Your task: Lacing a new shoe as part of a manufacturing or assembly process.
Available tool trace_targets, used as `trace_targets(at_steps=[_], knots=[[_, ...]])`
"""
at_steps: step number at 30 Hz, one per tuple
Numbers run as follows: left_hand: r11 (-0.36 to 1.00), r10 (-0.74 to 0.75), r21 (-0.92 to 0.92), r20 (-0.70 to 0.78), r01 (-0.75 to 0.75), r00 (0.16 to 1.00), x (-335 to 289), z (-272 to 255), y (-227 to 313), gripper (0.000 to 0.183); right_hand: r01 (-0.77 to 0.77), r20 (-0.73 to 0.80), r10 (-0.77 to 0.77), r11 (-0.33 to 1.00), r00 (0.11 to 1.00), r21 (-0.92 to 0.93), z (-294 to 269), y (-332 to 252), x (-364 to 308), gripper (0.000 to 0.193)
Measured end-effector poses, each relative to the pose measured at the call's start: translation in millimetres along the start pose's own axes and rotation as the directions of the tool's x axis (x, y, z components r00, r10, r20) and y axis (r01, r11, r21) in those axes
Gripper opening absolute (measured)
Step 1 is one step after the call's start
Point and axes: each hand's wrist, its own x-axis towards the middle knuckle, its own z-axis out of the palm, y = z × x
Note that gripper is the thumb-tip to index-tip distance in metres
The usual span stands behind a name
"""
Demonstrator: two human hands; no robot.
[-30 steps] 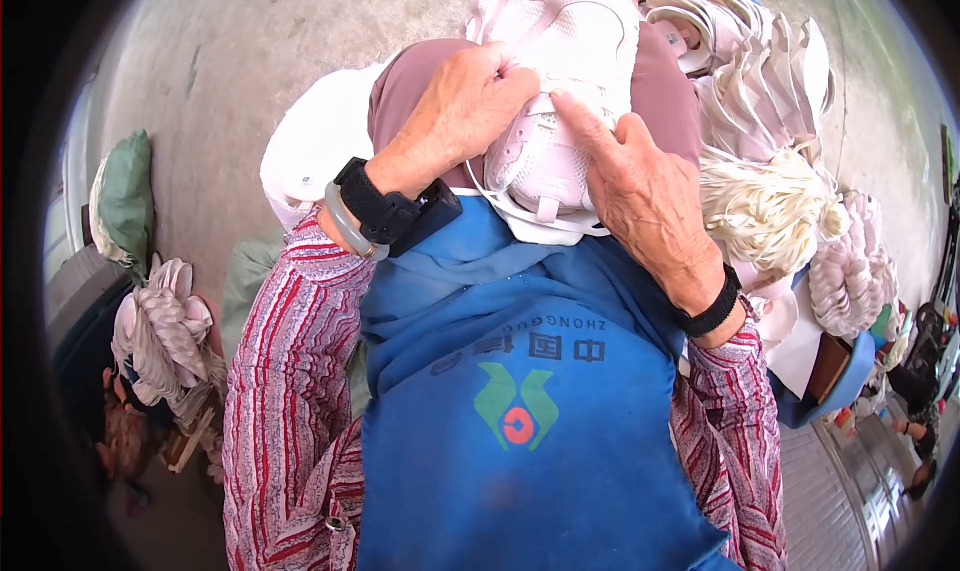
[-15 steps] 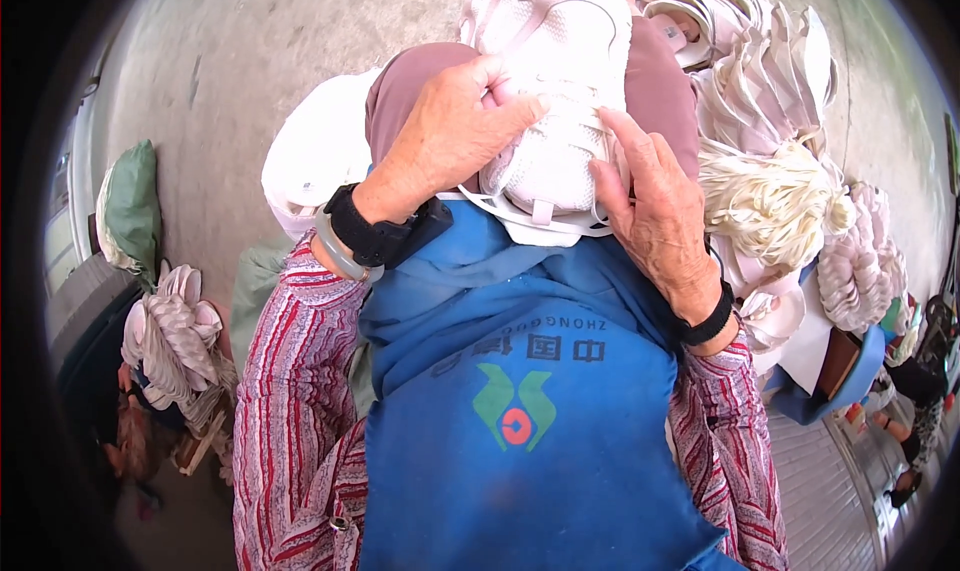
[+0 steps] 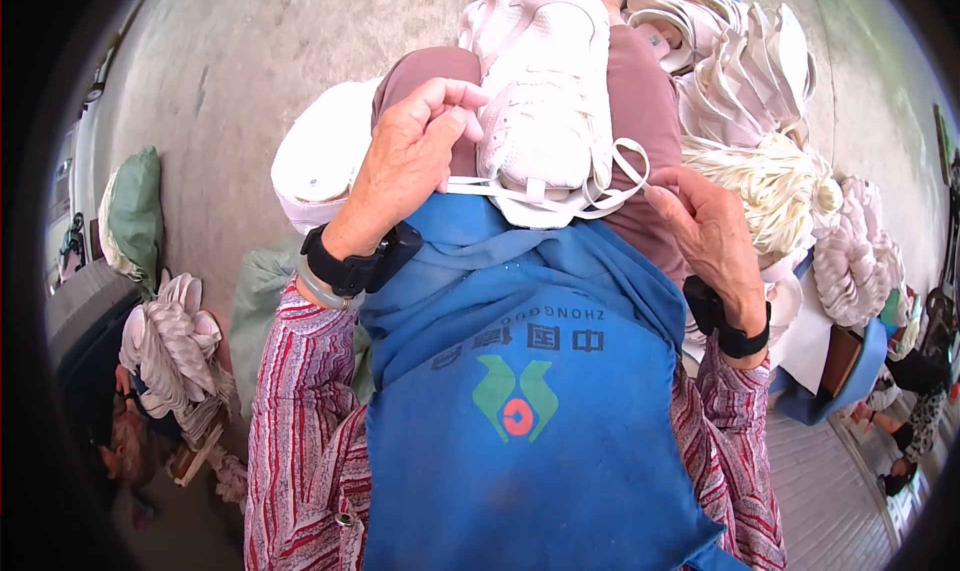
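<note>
A whitish-pink shoe upper lies across my lap, its tongue end toward me and laces threaded across its front. My left hand is left of it, fingers curled, with one white lace strand running into its lower fingers. On the other side, my right hand pinches the white shoelace between thumb and forefinger. That lace makes a loop beside the shoe's opening. Its other strands lie over the edge of my blue apron. The strand's end inside my left hand is hidden.
At right are stacked pale shoe uppers, a bundle of cream laces and more pale uppers. Another white piece is by my left knee. A green sack and a pile of pale pieces stand at left.
Both hands have moved off the front of the shoe and apart, the left to the left and the right to the right. A lace loop now stretches toward my right hand.
</note>
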Motion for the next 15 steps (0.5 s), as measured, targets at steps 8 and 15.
trace_targets(at_steps=[8,15], knots=[[0.896,0.371,0.264,-0.003,-0.357,0.929,0.9,16.5,-8.4,0.018,0.179,-0.086,-0.163,0.727,0.983,0.663,-86.2,10.6,-61.9,0.033],[0.631,0.547,0.592,0.12,-0.501,0.829,25.2,28.8,-1.9,0.012,0.113,-0.215,0.035,0.762,0.976,0.637,-59.2,-4.5,-52.1,0.022]])
